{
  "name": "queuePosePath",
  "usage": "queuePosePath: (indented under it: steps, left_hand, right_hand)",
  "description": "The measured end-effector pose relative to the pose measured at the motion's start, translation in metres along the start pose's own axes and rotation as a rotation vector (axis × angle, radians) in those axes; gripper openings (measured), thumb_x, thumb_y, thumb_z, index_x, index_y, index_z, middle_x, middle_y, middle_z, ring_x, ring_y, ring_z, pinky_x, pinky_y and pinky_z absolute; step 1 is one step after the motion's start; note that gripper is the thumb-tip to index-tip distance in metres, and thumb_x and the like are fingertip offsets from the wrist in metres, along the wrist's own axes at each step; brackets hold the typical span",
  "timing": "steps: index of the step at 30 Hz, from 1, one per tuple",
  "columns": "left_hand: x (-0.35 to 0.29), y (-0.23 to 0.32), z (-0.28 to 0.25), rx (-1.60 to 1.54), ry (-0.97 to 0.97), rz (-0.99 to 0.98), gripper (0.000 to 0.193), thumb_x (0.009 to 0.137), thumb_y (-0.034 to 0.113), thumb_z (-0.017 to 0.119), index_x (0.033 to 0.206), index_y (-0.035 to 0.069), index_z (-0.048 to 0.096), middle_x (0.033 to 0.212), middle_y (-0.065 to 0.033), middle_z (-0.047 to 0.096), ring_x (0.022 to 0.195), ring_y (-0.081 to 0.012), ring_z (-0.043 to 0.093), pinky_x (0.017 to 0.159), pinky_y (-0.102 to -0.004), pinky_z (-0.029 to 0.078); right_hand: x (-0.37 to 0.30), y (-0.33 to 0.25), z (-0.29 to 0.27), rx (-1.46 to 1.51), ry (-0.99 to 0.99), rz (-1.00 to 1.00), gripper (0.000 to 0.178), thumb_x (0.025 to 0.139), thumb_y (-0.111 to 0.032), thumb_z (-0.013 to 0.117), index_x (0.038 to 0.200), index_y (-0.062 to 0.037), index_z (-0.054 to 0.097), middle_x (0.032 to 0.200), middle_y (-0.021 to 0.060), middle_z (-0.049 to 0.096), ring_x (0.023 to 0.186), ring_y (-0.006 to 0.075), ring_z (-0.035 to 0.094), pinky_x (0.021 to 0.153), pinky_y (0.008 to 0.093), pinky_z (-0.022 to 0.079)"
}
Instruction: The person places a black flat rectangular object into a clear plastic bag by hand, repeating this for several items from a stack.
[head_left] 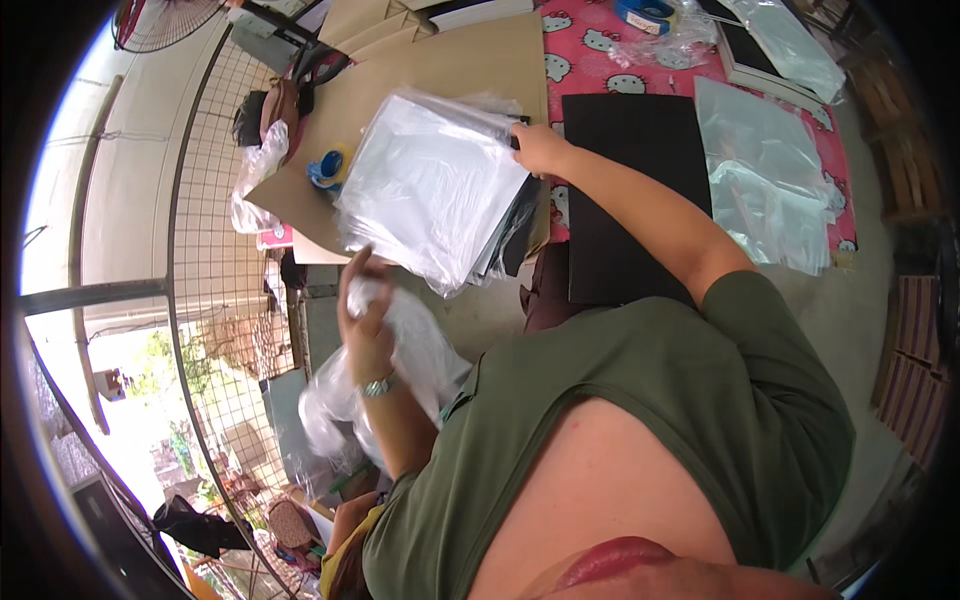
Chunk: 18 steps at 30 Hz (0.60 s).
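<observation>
A stack of clear plastic sleeves (430, 190) with white and dark sheets showing lies slightly askew on brown cardboard (450, 75). My right hand (541, 151) reaches across from the right and pinches the stack's right edge near its top corner, where a dark sheet shows. Below the stack's lower left corner, my left hand (366, 312) is raised, its fingers apart and a little blurred, with nothing seen in them. Under my right forearm lies a large black board (635, 200). To its right, more clear plastic sleeves (765, 170) are spread on the table.
A pink patterned tablecloth (585, 40) covers the table's right part. Blue tape rolls lie at the left (328, 170) and at the back (648, 14). Beside my left arm hangs a bulging clear plastic bag (425, 335). A wire mesh screen (225, 160) runs along the left.
</observation>
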<state>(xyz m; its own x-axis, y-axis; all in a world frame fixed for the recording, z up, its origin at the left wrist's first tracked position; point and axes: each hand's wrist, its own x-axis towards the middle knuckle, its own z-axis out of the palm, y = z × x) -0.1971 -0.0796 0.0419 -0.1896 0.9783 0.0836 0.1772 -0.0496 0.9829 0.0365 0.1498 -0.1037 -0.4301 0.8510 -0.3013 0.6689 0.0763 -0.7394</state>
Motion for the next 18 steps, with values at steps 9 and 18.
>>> queuePosePath:
  steps: [9,18]
  left_hand:
    - [0.074,-0.003,0.183,-0.947,-0.353,-0.169,0.066,0.064,-0.009,0.052,0.128,-0.005,0.036,0.120,-0.0179,0.049,0.120,-0.0293,0.042,0.102,-0.0355,0.031]
    - [0.077,-0.026,0.231,-0.485,-0.217,-0.254,0.012,0.077,0.008,0.068,0.086,0.000,0.064,0.078,-0.0032,0.064,0.063,-0.0090,0.056,0.057,-0.0226,0.046]
  right_hand:
    - [-0.151,-0.001,-0.070,0.679,0.147,-0.312,0.055,0.079,-0.015,0.066,0.126,-0.0027,0.042,0.103,0.0082,0.058,0.090,0.0143,0.056,0.083,0.0274,0.044]
    - [-0.174,0.027,-0.084,0.613,0.406,-0.164,0.030,0.080,-0.015,0.065,0.106,-0.0023,0.054,0.084,0.0037,0.059,0.080,0.0094,0.055,0.071,0.0249,0.044]
